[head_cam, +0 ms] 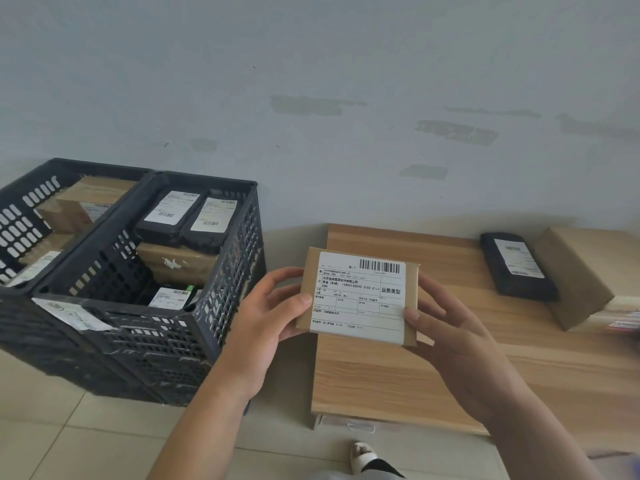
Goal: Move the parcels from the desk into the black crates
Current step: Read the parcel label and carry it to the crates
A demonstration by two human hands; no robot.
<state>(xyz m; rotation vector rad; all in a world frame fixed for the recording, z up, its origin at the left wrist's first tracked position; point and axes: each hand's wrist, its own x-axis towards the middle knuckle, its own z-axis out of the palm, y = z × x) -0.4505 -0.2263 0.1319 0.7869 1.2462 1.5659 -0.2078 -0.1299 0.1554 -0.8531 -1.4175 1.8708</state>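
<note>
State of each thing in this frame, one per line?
Brown parcel: held by both hands above the desk edge.
Left hand: grips it.
Right hand: grips it.
Black parcel: on desk.
Box: on desk.
Near crate: part filled.

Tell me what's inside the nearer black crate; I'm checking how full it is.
The nearer black crate holds two black parcels on top of a brown box, with another labelled parcel lower down. Anything beneath them is hidden.
</note>
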